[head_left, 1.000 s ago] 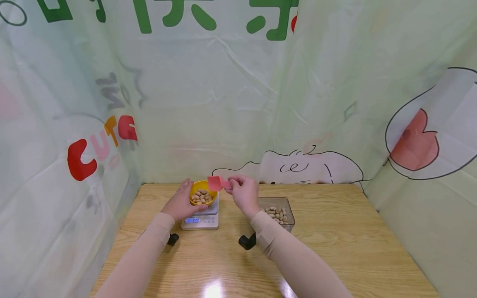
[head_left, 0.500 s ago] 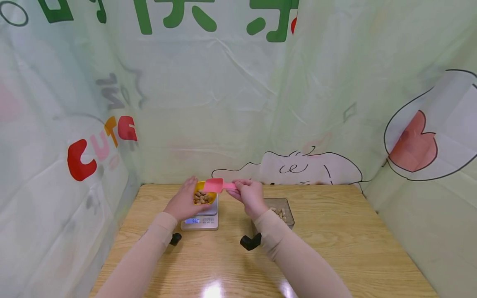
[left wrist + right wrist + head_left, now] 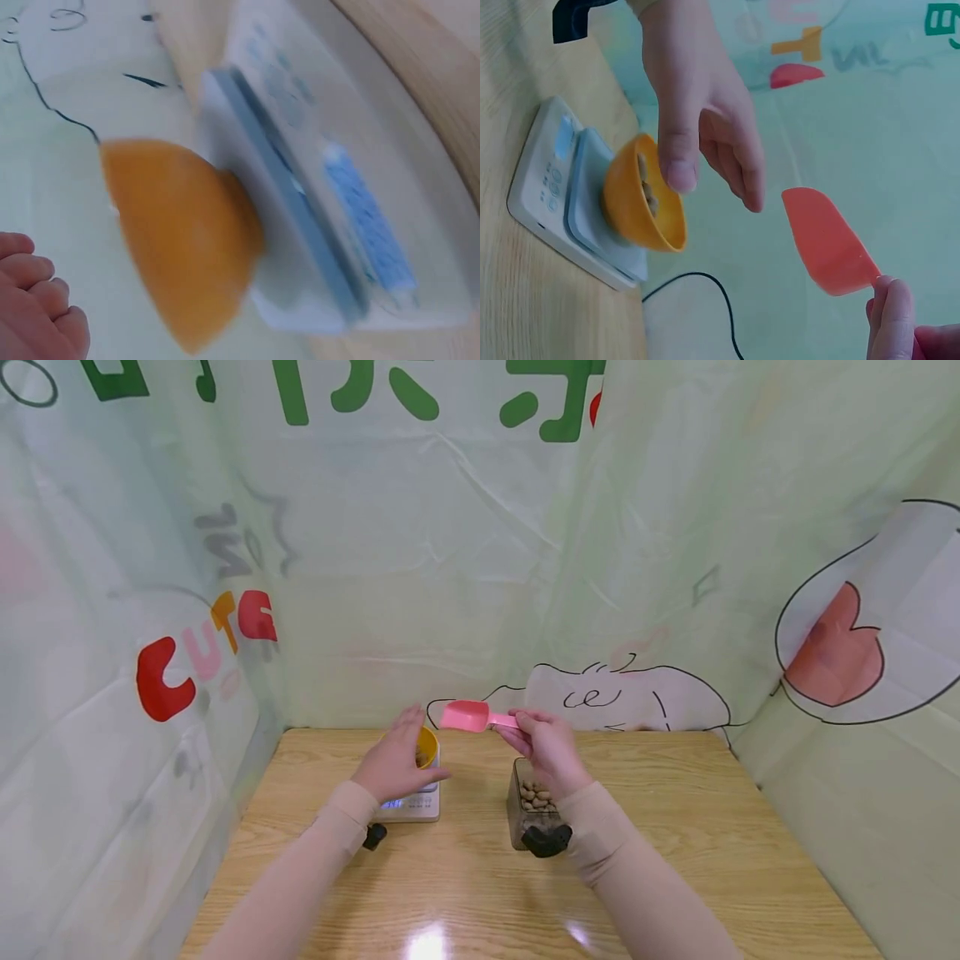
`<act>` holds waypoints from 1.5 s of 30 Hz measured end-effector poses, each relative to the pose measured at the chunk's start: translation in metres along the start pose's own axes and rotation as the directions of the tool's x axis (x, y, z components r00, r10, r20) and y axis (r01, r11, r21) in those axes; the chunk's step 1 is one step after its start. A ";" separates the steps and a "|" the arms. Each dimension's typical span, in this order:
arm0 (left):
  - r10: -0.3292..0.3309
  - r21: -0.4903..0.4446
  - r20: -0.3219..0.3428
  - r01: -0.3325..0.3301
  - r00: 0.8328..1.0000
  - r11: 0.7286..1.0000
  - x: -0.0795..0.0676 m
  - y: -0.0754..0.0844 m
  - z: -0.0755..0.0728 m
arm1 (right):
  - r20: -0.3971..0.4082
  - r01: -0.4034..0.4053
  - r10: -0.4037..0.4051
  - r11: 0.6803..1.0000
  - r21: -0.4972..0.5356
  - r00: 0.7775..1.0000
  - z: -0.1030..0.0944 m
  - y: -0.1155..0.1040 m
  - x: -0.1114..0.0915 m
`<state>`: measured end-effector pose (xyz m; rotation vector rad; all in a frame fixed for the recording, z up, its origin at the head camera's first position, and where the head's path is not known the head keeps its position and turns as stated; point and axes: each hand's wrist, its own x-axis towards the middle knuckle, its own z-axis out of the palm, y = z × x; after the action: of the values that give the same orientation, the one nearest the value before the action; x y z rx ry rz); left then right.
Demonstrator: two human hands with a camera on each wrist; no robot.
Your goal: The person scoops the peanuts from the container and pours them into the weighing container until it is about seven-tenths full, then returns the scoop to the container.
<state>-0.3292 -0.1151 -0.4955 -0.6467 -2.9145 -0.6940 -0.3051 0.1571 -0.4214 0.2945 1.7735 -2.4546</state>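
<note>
My right hand (image 3: 546, 745) pinches the handle of a small pink scoop (image 3: 465, 716), raised above the table with no nuts visible in its pan. The left hand (image 3: 397, 760) hovers over the near-left side of a yellow bowl (image 3: 427, 746), fingers extended and thumb apart. In the right wrist view, the left hand (image 3: 705, 112) stands clear of the bowl (image 3: 630, 196), which holds several tan nuts (image 3: 649, 196). That bowl sits on a flat digital kitchen scale (image 3: 420, 810) with a lit display, whose digits are too blurred to read.
A clear plastic box (image 3: 519, 822) of tan nuts (image 3: 536, 795) stands right of the scale, partly hidden by the right arm. Black wrist mounts (image 3: 547, 841) hang under the forearms. A printed curtain (image 3: 375, 610) surrounds the wooden table (image 3: 465, 893).
The scoop has moved from over the bowl up and to the right with my right hand. My left hand has let go of the bowl and shifted slightly right.
</note>
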 end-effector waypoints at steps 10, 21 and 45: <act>0.093 -0.026 -0.003 -0.093 0.996 0.995 -0.002 0.046 0.000 | -0.034 0.010 -0.009 0.999 0.033 0.999 -0.042 -0.015 -0.019; 0.153 -0.056 0.038 -0.151 0.987 0.987 0.001 0.085 0.027 | -0.053 -0.009 0.012 0.999 0.053 0.999 -0.078 -0.021 -0.042; 0.198 -0.039 0.139 -0.194 0.970 0.980 0.004 0.111 0.073 | -0.258 0.014 -0.060 0.984 -0.177 0.964 -0.132 -0.009 -0.085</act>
<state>-0.2852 0.0086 -0.5142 -1.0109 -2.9159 -0.6882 -0.2106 0.2823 -0.4344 0.6006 2.0987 -2.3547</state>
